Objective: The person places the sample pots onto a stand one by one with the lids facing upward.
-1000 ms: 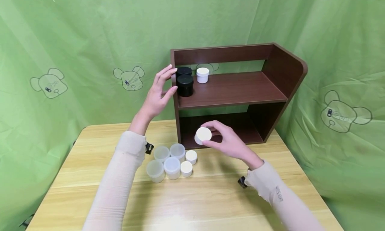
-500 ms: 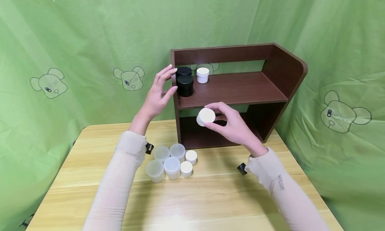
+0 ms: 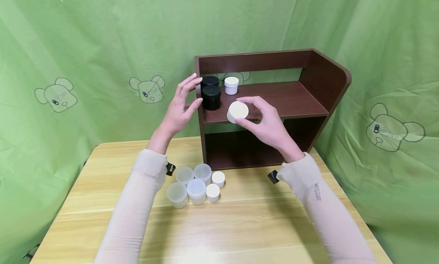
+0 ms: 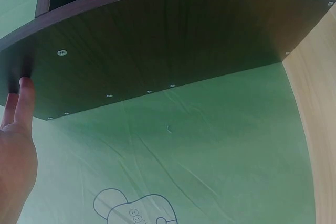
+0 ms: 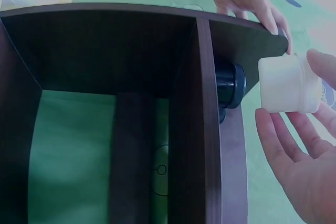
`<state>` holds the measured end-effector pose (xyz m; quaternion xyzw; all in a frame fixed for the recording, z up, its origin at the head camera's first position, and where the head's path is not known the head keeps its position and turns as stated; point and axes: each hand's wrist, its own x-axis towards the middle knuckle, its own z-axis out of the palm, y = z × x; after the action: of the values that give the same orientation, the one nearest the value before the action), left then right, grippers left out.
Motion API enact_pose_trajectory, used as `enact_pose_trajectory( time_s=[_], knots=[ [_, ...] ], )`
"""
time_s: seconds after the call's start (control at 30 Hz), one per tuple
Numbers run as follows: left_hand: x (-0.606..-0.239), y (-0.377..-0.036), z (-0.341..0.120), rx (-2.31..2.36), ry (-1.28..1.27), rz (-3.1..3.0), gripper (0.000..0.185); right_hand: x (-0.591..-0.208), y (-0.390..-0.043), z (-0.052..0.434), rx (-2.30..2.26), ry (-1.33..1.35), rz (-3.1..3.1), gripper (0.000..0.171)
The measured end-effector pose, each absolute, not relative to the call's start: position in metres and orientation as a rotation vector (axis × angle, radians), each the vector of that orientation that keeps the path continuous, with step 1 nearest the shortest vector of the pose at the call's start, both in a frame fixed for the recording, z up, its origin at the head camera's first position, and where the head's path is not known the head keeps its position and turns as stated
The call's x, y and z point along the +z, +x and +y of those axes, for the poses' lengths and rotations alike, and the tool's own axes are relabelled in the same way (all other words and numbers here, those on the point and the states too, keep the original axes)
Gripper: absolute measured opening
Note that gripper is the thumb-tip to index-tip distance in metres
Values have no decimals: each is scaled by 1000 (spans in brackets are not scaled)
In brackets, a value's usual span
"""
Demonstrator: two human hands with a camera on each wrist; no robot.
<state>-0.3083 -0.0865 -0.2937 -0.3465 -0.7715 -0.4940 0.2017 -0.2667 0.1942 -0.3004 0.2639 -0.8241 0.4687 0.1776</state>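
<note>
Currently, the right hand [image 3: 269, 124] holds a white jar [image 3: 237, 111] at the front edge of the upper board of the shelf [image 3: 329, 77], fingers [image 3: 252, 100] curled round it. The left hand [image 3: 180, 105] rests on the shelf's left wall, fingers straight and slightly apart. No label shows on any jar; small writing on the right sleeve [image 3: 317, 191] is unreadable. On the upper board: two black jars [image 3: 210, 97], the rear one half hidden, and one small white jar [image 3: 231, 85]. On the bench [image 3: 240, 226]: four translucent tubs [image 3: 190, 184] and two small white pots [image 3: 215, 185]. The left wrist view shows only the shelf wall and fingertips.
</note>
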Motion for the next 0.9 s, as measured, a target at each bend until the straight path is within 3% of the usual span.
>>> enact_pose_trajectory(
  time_s=[0.53, 0.9],
  knots=[
    [-294, -308, -87, -1379, -955, -2164, 50, -274, -305, 199, 1213, 586, -2341, 52],
    [-294, -308, -89, -1366, -949, -2174, 50, -276, -329, 194, 1259, 505, -2313, 54]
  ],
)
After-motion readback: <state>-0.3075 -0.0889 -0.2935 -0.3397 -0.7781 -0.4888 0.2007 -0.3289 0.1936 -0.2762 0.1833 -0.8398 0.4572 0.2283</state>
